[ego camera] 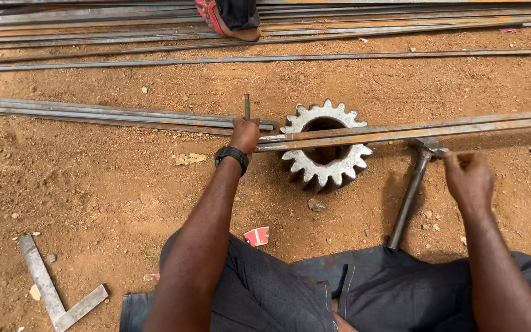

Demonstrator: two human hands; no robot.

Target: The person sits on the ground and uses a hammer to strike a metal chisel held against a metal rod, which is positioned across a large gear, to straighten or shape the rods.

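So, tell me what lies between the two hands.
In the head view, the steel bars span from the left hand toward the right hand, resting across the big gear; the hammer lies just before the right hand.

We are seeing bright sunshine making everything sharp and clear; the hammer (410, 197) is throwing a short dark shadow left onto the red dirt (93, 184).

The ground (124, 184) is orange-brown dirt all over. The big gear (325, 146) in the middle is silver-grey with a dark hole. The long bars (413, 130) are grey with orange rust streaks. The watch (232, 156) is black. The trousers (290, 295) at the bottom are dark grey. A red and black shoe (228, 18) sits at the top.
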